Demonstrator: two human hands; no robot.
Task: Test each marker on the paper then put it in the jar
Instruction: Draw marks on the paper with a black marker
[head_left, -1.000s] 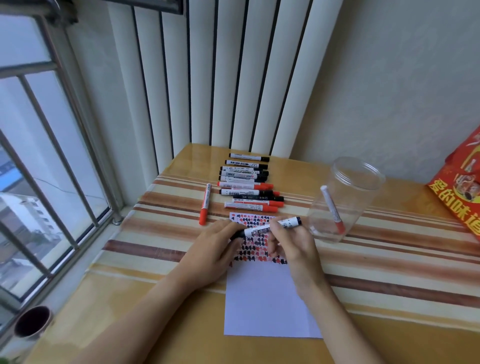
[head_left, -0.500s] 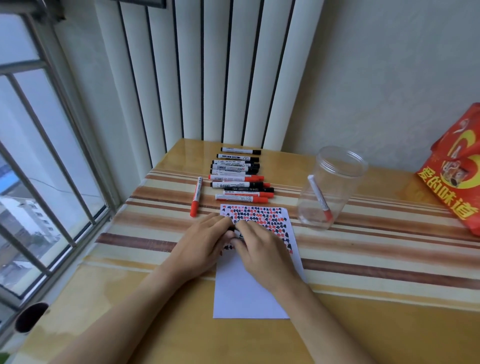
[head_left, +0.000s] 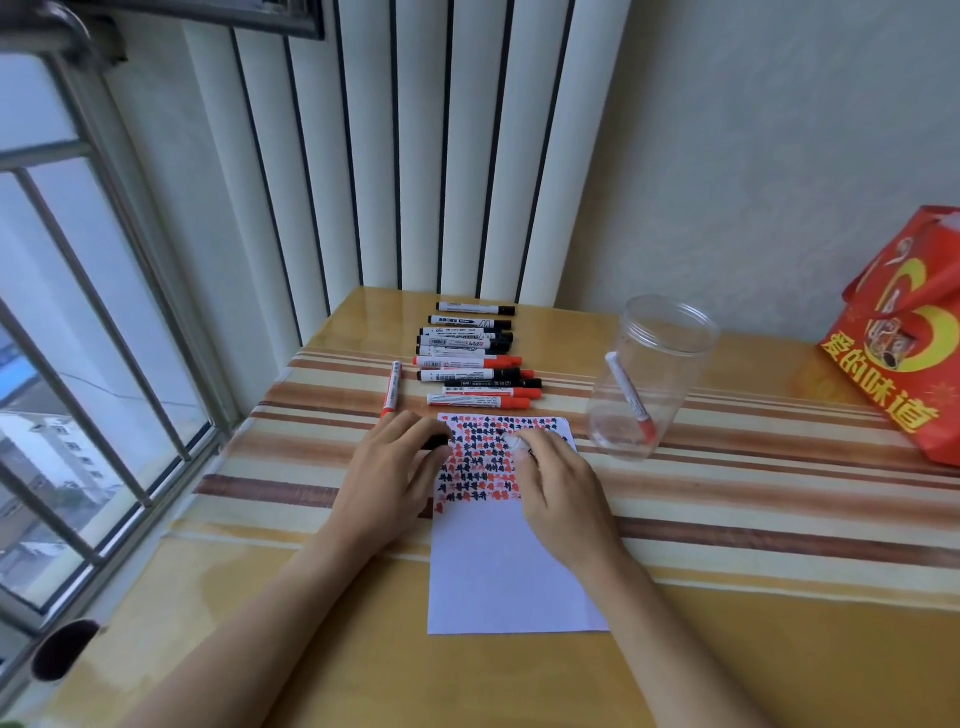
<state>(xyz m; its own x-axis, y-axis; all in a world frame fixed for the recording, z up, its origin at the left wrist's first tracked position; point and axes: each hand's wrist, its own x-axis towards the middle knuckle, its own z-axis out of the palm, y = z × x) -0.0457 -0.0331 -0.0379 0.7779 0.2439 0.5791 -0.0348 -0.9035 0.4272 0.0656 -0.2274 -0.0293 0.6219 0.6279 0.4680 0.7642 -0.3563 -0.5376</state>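
A white paper (head_left: 511, 571) lies on the table, its upper part covered with red and black marks. My right hand (head_left: 563, 491) grips an uncapped black marker (head_left: 514, 441) with its tip on the marked area. My left hand (head_left: 389, 478) rests at the paper's left edge and pinches the marker's black cap (head_left: 437, 442). Behind the paper lie several red and black markers (head_left: 472, 364) in a row, and one red marker (head_left: 392, 389) lies apart to their left. The clear jar (head_left: 670, 332) stands to the right with one red marker (head_left: 629, 397) leaning inside.
A red printed bag (head_left: 904, 338) stands at the table's right edge. A barred window (head_left: 93, 338) runs along the left side, with a dark cup (head_left: 62, 649) on its sill. White vertical blinds (head_left: 415, 156) hang behind the table.
The cap has come off the black marker and stays in my left hand. My right hand has brought the marker's tip down onto the paper. The camera shifted slightly.
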